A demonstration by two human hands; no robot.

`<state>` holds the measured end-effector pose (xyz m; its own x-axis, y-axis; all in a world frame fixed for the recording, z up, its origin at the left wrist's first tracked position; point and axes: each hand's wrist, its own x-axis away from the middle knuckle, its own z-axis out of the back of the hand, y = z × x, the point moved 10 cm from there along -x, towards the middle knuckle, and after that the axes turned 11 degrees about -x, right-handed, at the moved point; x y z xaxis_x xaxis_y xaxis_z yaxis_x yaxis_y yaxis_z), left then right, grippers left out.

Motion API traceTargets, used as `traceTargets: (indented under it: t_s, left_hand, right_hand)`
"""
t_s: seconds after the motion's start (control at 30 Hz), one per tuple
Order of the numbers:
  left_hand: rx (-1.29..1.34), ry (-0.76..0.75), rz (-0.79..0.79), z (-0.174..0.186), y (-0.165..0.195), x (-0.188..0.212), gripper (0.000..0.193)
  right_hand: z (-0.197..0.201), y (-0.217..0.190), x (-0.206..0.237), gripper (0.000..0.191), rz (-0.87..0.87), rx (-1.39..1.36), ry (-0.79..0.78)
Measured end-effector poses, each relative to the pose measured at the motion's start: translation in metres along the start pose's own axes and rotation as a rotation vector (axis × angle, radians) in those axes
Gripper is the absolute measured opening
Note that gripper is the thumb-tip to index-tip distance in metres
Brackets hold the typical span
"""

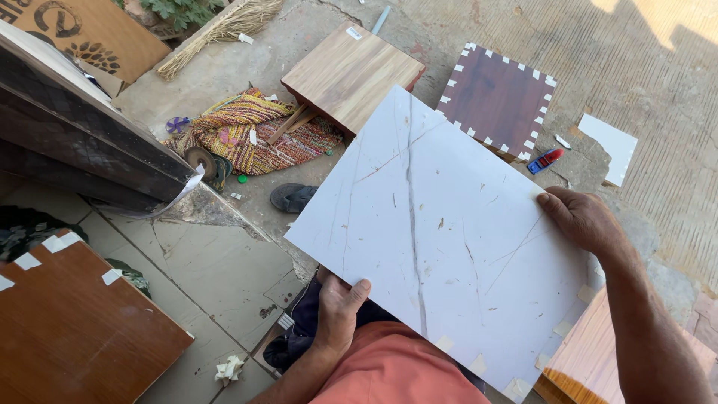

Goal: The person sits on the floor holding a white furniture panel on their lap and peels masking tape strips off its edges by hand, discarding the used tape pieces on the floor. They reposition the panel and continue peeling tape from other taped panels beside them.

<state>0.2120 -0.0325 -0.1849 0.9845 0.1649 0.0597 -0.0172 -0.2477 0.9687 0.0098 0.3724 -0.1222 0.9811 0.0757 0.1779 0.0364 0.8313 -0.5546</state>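
You hold the white marble-patterned sheet [441,239] above your lap, off the concrete floor [224,269]. Your left hand [338,303] grips its near edge, thumb curled on top; your right hand [580,218] clasps its right edge the same way. Tape tabs already line the sheet's near-right edge, while its other edges look bare. A dark board [497,97] ringed with tabs lies beyond, beside a light wooden board [351,71].

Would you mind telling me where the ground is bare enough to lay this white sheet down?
The left hand and right hand hold the white marble-look sheet. Bare ground lies right of the dark taped panel, past the white scrap, and on the pale slab beside the brown board. Around the striped cloth it is crowded.
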Motion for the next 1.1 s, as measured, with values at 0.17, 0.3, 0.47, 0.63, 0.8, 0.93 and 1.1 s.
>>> traceTargets:
  t_s: [0.17,0.3,0.47,0.63,0.8,0.93,1.1]
  left_hand:
    - [0.042,-0.033,-0.12,-0.004,0.039,-0.029,0.053]
    - [0.038,0.01,-0.137,0.002,0.054,-0.084,0.051]
    - [-0.075,0.086,-0.082,0.014,0.039,-0.134,0.043]
    - [-0.108,0.061,-0.032,0.015,0.032,-0.162,0.045]
    - [-0.006,0.012,-0.07,0.011,0.04,-0.18,0.045]
    - [-0.051,0.028,-0.102,0.015,0.048,-0.19,0.043]
    - [-0.099,-0.036,-0.217,0.007,0.063,-0.194,0.046]
  right_hand:
    - [0.006,-0.004,0.006,0.055,-0.129,-0.055,0.033]
    - [0.01,-0.018,0.019,0.057,-0.057,-0.054,0.038]
    - [-0.012,-0.015,0.032,0.055,-0.09,-0.105,0.001]
    - [-0.027,-0.024,0.024,0.053,-0.1,-0.154,-0.013]
    - [-0.029,-0.032,0.031,0.052,-0.051,-0.162,-0.005]
    - [-0.043,-0.022,0.052,0.049,-0.142,-0.268,-0.043]
    - [-0.054,-0.008,0.076,0.048,-0.241,-0.333,-0.089]
